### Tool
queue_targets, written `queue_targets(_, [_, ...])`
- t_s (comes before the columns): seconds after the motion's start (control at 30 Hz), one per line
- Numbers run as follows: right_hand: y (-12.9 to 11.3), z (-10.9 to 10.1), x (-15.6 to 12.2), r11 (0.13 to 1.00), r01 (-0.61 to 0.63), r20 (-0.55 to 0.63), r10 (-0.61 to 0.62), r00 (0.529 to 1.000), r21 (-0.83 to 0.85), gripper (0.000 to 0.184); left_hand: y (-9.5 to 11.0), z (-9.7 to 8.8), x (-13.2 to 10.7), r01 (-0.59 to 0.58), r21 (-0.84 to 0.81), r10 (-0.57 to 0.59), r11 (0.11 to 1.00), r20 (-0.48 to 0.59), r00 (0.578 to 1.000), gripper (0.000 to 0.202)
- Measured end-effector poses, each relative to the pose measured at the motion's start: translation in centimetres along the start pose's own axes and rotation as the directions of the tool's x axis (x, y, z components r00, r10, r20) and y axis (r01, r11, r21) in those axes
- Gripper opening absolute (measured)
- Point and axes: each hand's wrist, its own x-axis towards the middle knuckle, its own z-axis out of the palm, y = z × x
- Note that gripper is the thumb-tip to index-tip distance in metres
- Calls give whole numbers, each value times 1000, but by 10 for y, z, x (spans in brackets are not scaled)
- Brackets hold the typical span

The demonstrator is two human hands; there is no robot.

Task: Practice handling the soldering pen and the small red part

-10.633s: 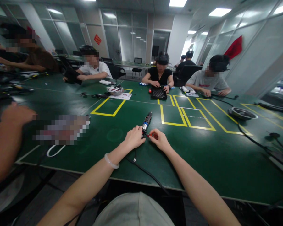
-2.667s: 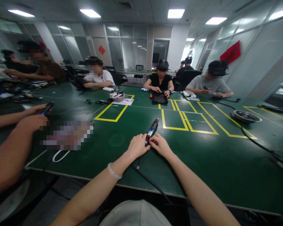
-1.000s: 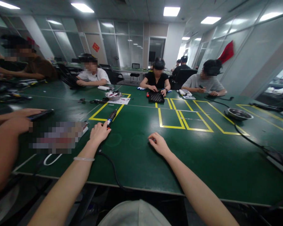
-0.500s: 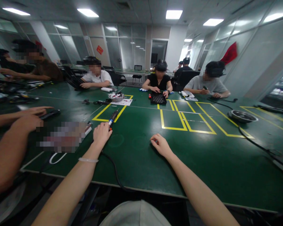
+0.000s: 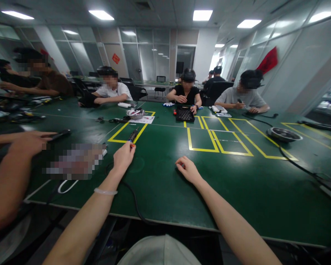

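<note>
My left hand [image 5: 123,159] is wrapped round a corded tool that looks like a soldering iron [image 5: 132,135]. Its dark barrel and thin tip point away from me, and orange and blue bits show by my fingers. A black cord [image 5: 134,198] trails from below that wrist over the near edge. My right hand [image 5: 188,170] rests on the green table [image 5: 160,191] with curled fingers; what they hold, if anything, is hidden. Beyond the tool, a metal bowl [image 5: 135,113] with small items stands on a printed sheet [image 5: 147,119].
Yellow tape outlines [image 5: 204,150] mark the table. A round metal part [image 5: 284,134] and black cables [image 5: 306,167] lie at right. Left are a blurred-out flat object [image 5: 75,162] and a co-worker's arms [image 5: 13,162]. Across, a person works over a black tray [image 5: 185,114].
My left hand has shifted slightly right and forward along the tool, covering more of its blue and silver part. My right hand has stayed still. The person opposite has raised one hand off the tray.
</note>
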Motion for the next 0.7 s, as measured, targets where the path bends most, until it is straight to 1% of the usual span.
queue_targets(0.07, [0, 0, 0, 1000, -4, -6, 4, 1000, 5, 13, 23, 1, -8, -90, -204, 105, 975, 62, 993, 34])
queue_targets(0.1, [0, 0, 1, 1000, -10, -13, 10, 1000, 13, 13, 37, 2, -13, -152, -305, 190, 940, 99, 977, 32])
queue_targets(0.13, [1, 0, 1, 999, -16, -21, 17, 1000, 29, 13, 52, 4, -19, -202, -392, 274, 897, 137, 952, 31])
queue_targets(0.2, [4, 1, 2, 994, -41, -35, 45, 998, 99, 16, 81, 9, -30, -252, -527, 408, 812, 203, 890, 32])
queue_targets(0.27, [8, 2, 4, 975, -85, -23, 92, 996, 206, 23, 106, 14, -39, -264, -623, 505, 737, 246, 827, 35])
queue_targets(0.33, [14, 2, 5, 940, -131, 18, 132, 991, 314, 33, 124, 19, -45, -266, -686, 566, 677, 255, 784, 37])
queue_targets(0.4, [19, 3, 7, 917, -151, 52, 141, 989, 370, 43, 134, 23, -50, -281, -717, 599, 638, 232, 766, 37])
queue_targets(0.43, [20, 4, 7, 911, -160, 56, 150, 987, 379, 44, 136, 25, -52, -291, -725, 608, 625, 218, 763, 37])
queue_targets(0.57, [18, 4, 7, 891, -158, 60, 146, 987, 425, 35, 132, 29, -58, -300, -747, 622, 593, 188, 760, 39])
queue_targets(0.7, [12, 2, 5, 859, -165, 94, 137, 986, 484, 30, 129, 29, -60, -264, -770, 633, 581, 222, 742, 43])
